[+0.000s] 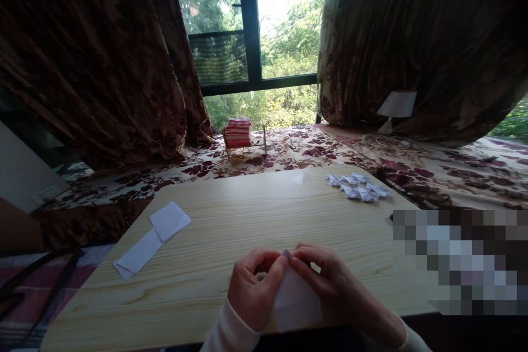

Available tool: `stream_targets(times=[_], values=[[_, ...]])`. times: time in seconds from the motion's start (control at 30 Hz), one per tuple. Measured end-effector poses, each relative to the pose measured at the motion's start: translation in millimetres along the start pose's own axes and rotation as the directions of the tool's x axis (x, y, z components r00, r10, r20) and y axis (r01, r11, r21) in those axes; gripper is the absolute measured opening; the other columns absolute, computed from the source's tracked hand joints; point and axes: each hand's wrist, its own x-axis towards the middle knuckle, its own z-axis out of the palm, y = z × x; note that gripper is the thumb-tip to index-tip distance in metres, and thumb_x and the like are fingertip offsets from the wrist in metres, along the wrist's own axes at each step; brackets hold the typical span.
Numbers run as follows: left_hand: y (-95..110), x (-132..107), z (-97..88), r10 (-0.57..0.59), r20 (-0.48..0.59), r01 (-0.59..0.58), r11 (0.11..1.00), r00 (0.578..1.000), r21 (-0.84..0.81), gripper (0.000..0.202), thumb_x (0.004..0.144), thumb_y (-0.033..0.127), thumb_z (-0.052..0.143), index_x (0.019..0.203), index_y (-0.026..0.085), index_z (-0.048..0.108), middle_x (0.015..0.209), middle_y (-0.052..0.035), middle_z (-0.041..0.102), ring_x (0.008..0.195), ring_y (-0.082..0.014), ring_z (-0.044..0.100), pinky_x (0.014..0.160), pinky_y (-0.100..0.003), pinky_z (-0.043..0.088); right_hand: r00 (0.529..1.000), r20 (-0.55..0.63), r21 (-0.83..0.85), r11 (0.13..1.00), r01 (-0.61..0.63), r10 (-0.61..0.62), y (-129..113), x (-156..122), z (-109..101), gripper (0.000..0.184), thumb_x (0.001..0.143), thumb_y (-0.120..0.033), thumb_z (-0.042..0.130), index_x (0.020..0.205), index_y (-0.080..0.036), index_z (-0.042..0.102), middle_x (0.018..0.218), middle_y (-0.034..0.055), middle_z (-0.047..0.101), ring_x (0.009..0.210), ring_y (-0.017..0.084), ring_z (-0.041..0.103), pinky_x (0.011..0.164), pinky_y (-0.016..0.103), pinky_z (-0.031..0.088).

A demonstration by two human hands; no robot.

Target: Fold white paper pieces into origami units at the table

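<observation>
Near the front edge of the wooden table (231, 203), a sheet of white paper (297, 302) is held between my two hands. My left hand (256, 286) pinches its top end between thumb and fingers. Close beside it, my right hand (330, 275) grips the same end, so the fingertips of both hands nearly meet at a small folded point. The sheet's lower part hangs toward me. At the table's far right lie several small folded paper pieces (361, 187). On the left side rest flat white sheets of paper (170, 221), partly overlapping.
Beyond the table, a patterned cloth (297, 148) covers a wide ledge below the window. A small rack holds folded red-striped cloths (238, 132). A white lamp (396, 105) stands at the right, near the dark curtains (371, 38). A blurred-out area covers the right edge.
</observation>
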Motion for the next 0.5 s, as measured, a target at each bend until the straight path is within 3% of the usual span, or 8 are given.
stream_targets(times=[0.1,0.27,0.5], values=[[4.1,7.9,0.5,0.035,0.038,-0.036,0.998,0.999,0.044,0.017,0.073,0.027,0.059,0.062,0.015,0.063,0.057,-0.0019,0.060,0.056,-0.0142,0.054,0.054,-0.023,0.044,1.000,0.022,-0.027,0.999,0.021,-0.021,-1.8,1.3,-2.6,0.034,0.091,-0.030,0.046,0.060,-0.018,0.052,0.063,-0.0010,0.051,0.060,0.012,0.046,0.056,0.023,0.037],[-1.2,4.6,7.4,0.068,-0.062,-0.068,0.998,0.996,0.003,0.019,0.075,0.028,0.058,0.060,0.016,0.059,0.056,0.0004,0.055,0.057,-0.0129,0.050,0.055,-0.022,0.042,0.999,0.038,-0.044,0.999,-0.011,0.012,-4.6,1.8,-5.3,0.034,0.091,-0.031,0.045,0.060,-0.018,0.050,0.061,-0.0018,0.050,0.059,0.012,0.046,0.056,0.023,0.035],[-16.9,-2.5,21.9,-0.088,-0.247,0.021,0.965,0.965,-0.262,0.021,0.072,0.034,0.064,0.062,0.016,0.060,0.054,0.0024,0.054,0.051,-0.0099,0.048,0.048,-0.019,0.038,1.000,0.002,-0.038,0.999,-0.024,0.024,-4.9,-1.0,-8.9,0.035,0.091,-0.031,0.045,0.059,-0.018,0.051,0.061,-0.0013,0.049,0.058,0.012,0.047,0.055,0.023,0.035]])
